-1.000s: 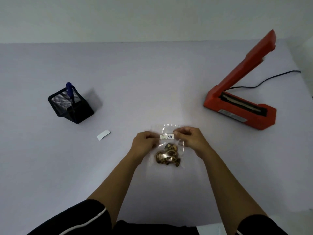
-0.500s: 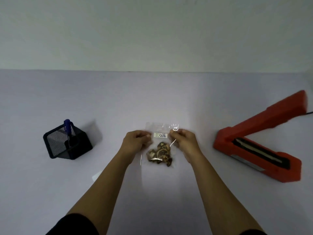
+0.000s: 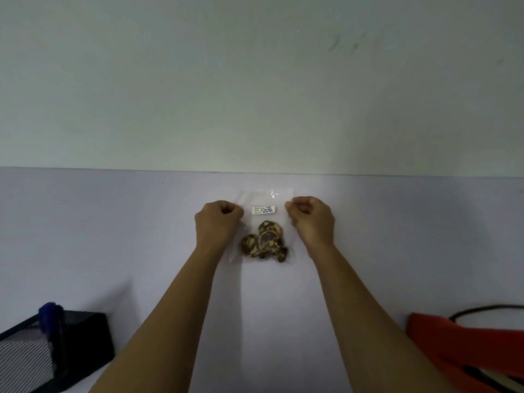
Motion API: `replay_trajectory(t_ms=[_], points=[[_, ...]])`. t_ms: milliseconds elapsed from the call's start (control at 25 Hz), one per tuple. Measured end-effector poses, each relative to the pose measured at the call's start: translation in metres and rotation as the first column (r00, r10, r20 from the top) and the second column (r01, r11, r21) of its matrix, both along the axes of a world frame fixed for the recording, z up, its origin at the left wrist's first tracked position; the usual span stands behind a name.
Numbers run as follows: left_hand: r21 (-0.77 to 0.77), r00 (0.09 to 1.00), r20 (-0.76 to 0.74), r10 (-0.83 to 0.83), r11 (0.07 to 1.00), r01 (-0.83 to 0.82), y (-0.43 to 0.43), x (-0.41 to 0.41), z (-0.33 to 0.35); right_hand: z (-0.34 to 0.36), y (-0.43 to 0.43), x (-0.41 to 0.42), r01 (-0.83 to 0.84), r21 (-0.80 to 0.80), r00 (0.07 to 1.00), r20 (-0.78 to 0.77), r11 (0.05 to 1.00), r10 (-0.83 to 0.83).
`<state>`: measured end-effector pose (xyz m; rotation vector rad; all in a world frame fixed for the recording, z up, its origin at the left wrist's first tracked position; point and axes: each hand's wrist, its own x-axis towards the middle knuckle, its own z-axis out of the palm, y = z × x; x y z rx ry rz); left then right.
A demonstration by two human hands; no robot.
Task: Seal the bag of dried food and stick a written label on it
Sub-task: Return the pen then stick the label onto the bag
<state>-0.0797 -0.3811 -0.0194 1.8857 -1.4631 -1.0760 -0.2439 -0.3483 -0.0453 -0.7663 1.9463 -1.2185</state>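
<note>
Holding position noted first for the bag (image 3: 266,198): it is now out towards the far edge of the bench (image 3: 113,222), close under the wall (image 3: 255,80). A second ago it was nearer the person. Whether it lies flat or is raised slightly off the surface cannot be told.

The label (image 3: 263,209) sits square across the bag's upper part, above the dried food (image 3: 265,242), which is bunched in the lower half. Writing is visible on it but too small to read.

Principal change: a second ago both hands were at the two ends of the label. They have since parted to either side of it, and the label is uncovered between them.
- Left hand (image 3: 218,222): at the bag's left edge, level with the label. Its fingers (image 3: 237,212) are curled tight and appear to pinch the film.
- Right hand (image 3: 310,219): at the bag's right edge, curled likewise and apparently pinching that edge.

Nearer the person than the bag, a black mesh pen holder (image 3: 79,344) with a blue pen (image 3: 49,312) stands to its left. An orange sealer (image 3: 465,341) with its cable (image 3: 482,309) stands to its right. Both are well apart from the bag.

Assessment: the label looks to be stuck on with no lifted corner in view, so the labelling step reads as complete. A seal line across the bag's top cannot be confirmed from this view, as only a glint shows there. Judged on present evidence, the task is at or near its end.
</note>
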Motion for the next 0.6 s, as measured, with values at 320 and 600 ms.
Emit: replay_trajectory(t_ms=[320, 600], points=[[0.034, 0.999, 0.019, 0.037, 0.999, -0.038, -0.033, -0.008, -0.010, 0.008, -0.029, -0.009, 0.001, 0.105, 0.980, -0.198, 0.995, 0.020], [0.060, 0.996, 0.023, 0.085, 0.994, -0.086, -0.044, -0.018, -0.004, 0.014, -0.045, -0.015, -0.007, 0.153, 0.990, -0.136, 0.988, 0.028]])
